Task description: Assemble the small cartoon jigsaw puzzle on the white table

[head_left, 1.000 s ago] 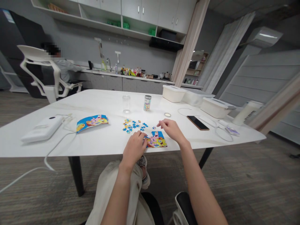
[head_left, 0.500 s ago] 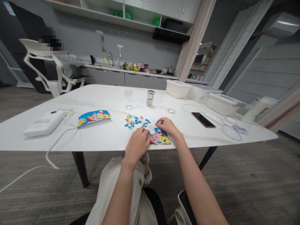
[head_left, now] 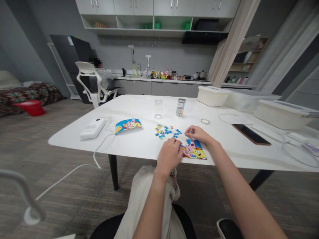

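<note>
A partly assembled jigsaw puzzle (head_left: 196,152) with a cartoon picture lies at the table's near edge. Curled over its left side, my left hand (head_left: 169,153) touches it with the fingers close together. My right hand (head_left: 198,134) is just above the puzzle's top edge, thumb and fingers pinched; what is between them is too small to make out. Loose jigsaw pieces (head_left: 166,131), mostly blue, are scattered beyond my left hand. Farther left, a curved picture sheet (head_left: 128,124) shows similar cartoon figures.
Behind the pieces stand a clear jar (head_left: 158,108) and a lidded cartoon canister (head_left: 180,107). A ring (head_left: 205,121) lies to their right. A phone (head_left: 250,133), cables and white bins (head_left: 213,97) occupy the right side. A white device (head_left: 92,128) is at left; a seated person (head_left: 107,79) is behind.
The view has swung left, so everything appears farther right. My right hand has drawn back slightly from the puzzle's top edge, still pinched. My left hand stays on the puzzle's left side.
</note>
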{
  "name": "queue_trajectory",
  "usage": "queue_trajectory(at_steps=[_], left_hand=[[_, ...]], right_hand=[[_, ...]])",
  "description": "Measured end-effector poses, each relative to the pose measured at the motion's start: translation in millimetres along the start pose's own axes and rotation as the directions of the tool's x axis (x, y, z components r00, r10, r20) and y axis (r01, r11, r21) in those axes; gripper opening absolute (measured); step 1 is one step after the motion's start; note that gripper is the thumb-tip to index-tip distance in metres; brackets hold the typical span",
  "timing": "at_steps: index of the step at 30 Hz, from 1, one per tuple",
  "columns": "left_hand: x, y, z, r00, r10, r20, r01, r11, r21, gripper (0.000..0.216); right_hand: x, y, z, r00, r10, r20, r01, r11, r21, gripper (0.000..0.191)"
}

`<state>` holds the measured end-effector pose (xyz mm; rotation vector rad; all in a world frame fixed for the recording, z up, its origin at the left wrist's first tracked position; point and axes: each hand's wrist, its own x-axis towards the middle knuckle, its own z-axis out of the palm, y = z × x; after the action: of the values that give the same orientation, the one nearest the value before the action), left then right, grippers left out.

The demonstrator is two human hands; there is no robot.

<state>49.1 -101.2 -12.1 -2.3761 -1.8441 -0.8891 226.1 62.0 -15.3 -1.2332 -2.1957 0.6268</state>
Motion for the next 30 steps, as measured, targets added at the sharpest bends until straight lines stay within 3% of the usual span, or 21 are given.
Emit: queue_trajectory(at_steps=[7,16,30], left_hand=[[-1.6,-0.9,1.5,1.000,-0.013,-0.012,0.013,1.000,0.006,0.015],[0.5,2.8,-3.2,0.976,-0.208,-0.059,0.206,0.978,-0.028,0.015],[1.8,2.3,0.7,0.978,-0.191,-0.083,0.188,0.981,-0.036,0.016]], right_hand=[[-6.7,-0.9,-4.9,1.000,0.008,0.011,-0.008,1.000,0.000,0.027],[-8.0,-4.1,-2.9,0.999,-0.046,-0.008,0.046,0.998,0.045,0.021],[-9.3,-6.7,-5.4,0.999,-0.024,0.049,0.020,0.997,0.069,0.023]])
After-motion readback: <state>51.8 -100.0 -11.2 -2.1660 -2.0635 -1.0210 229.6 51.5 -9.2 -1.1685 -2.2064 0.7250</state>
